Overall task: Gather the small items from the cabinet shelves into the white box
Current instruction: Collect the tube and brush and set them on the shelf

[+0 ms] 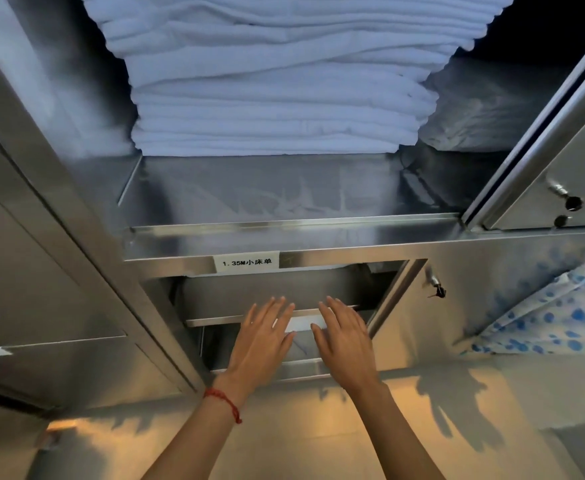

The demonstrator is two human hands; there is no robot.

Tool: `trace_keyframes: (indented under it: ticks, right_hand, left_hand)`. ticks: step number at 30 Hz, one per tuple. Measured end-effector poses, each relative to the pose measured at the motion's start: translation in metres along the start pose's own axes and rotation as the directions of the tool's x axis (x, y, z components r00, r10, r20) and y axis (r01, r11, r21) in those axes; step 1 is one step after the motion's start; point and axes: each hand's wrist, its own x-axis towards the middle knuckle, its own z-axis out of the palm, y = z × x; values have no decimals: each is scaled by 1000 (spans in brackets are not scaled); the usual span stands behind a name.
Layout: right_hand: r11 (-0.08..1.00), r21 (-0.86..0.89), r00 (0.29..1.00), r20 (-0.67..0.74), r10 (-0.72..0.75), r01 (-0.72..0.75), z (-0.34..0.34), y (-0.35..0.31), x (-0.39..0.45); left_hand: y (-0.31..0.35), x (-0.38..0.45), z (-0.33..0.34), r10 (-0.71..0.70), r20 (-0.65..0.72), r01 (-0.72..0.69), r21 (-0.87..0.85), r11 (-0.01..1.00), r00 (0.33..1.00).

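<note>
I face an open stainless steel cabinet (pixel 166 244). Both my arms reach down toward its lower shelves. My left hand (pixel 265 336), with a red string on the wrist, has straight spread fingers and holds nothing. My right hand (pixel 344 336) is beside it, fingers also straight and empty. Between the two hands shows a white label strip (pixel 303 323) on the front lip of a lower shelf (pixel 215 322). No small items and no white box are visible; the lower shelf spaces look dark.
A tall stack of folded white linens (pixel 277 98) fills the upper shelf. A paper label (pixel 246 262) is stuck on that shelf's front edge. The open cabinet door (pixel 561 174) stands at right. A blue-dotted plastic bag (pixel 561 317) lies lower right.
</note>
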Motion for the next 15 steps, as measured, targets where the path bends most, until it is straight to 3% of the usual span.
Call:
trace_keyframes:
  ticks: [15]
  right_hand:
    - [999,16,994,101,-31,29,66,29,13]
  left_hand:
    - [-11,-8,60,-145,238,155,-25,988,960]
